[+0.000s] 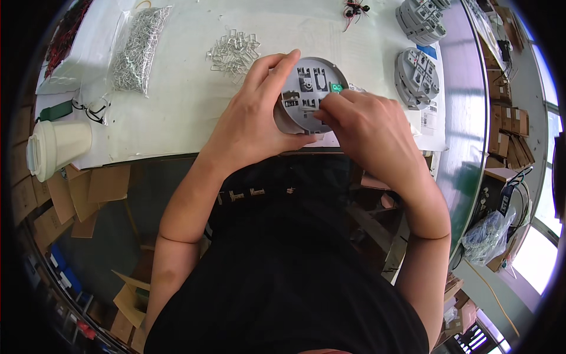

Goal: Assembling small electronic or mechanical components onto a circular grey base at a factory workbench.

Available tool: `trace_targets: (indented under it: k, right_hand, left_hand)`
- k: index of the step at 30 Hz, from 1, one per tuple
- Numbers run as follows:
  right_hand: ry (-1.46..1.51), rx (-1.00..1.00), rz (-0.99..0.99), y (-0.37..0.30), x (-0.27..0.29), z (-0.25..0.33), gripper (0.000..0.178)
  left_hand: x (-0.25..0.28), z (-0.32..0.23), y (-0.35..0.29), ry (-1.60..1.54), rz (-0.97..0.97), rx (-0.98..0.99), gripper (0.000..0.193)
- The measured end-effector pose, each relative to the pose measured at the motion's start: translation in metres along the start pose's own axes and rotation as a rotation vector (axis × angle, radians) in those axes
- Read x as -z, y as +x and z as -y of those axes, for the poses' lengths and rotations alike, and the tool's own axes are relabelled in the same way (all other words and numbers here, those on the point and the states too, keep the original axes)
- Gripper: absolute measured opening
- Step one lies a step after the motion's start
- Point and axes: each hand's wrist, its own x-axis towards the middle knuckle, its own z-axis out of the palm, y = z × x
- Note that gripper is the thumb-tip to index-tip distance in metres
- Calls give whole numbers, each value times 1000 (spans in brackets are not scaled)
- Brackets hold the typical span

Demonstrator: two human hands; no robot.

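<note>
A round grey plastic housing [312,76] with several cut-outs and a small green part [336,87] is held tilted near the table's front edge. My left hand [250,112] grips it from the left, the thumb along its lower rim and the fingers along its upper left side. Over the housing's lower right my right hand [368,121] is closed in a pinch. A small pale strip [308,108] sticks out leftward from those fingertips across the cut-outs; its kind cannot be made out. Behind my left hand lies a loose pile of bent metal wire clips [233,53].
A clear bag of wire clips [141,50] lies at the left, near a white lidded container [59,147]. Stacked grey housings [417,78] stand at the right, with more behind them [421,20]. Small black parts with red wires [355,10] lie at the back.
</note>
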Motion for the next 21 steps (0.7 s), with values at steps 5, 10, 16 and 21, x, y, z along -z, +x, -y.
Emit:
trace_targets:
  k: [5, 10, 16, 21]
  right_hand:
    - [-75, 31, 2, 8, -2, -6, 13]
    - [-132, 107, -10, 10, -4, -7, 9]
    - [-156, 143, -34, 11, -11, -11, 9]
    - [-153, 145, -48, 13, -14, -8, 11]
  left_hand:
    - [1, 0, 2, -52, 30, 18, 111]
    - [2, 1, 2, -93, 23, 19, 110]
    - [4, 1, 3, -105, 35, 50, 109]
    - [5, 0, 4, -113, 43, 58, 109]
